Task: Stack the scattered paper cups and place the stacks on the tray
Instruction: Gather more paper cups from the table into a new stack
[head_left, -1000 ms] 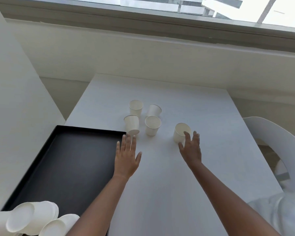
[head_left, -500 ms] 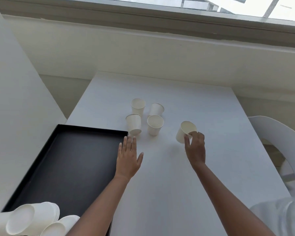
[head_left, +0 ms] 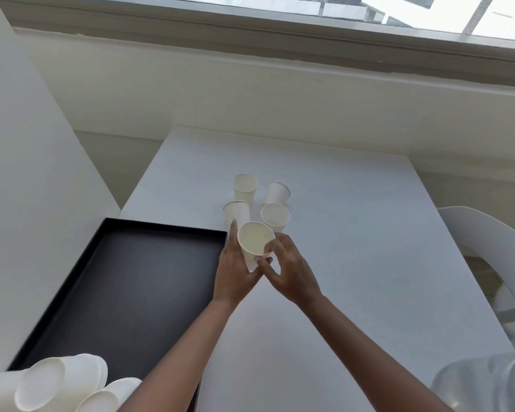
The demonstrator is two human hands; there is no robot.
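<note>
The held cup (head_left: pixel 254 243) is up off the surface (head_left: pixel 354 263), mouth upward and tipped a little toward the person, its narrow base pointing down. The grip on it is shared. The right hand (head_left: pixel 289 272) pinches it, fingers hooked over the near rim and thumb against the wall. The left hand (head_left: pixel 235 269) lies along its other side with fingers straight, the base resting against that palm; whether the left thumb wraps the cup I cannot tell. Just beyond the grip stand four loose cups, all upright and mouth-up, so their long axes run about the same way as the held one. The near-left cup (head_left: pixel 235 214) sits right behind the left fingertips, touching or not I cannot say. The near-right cup (head_left: pixel 275 217) is just past the right hand's fingers, and the far-left cup (head_left: pixel 245 187) and far-right cup (head_left: pixel 277 193) are a row further out. I would judge the coming move a short reach forward, base first into one of the near pair, and either hand is about as close. To the left of the grip, just beside the left wrist, is the black tray (head_left: pixel 125 281), and the finished stacks (head_left: pixel 57 379) lie on their sides at its near end, well back toward the person.
</note>
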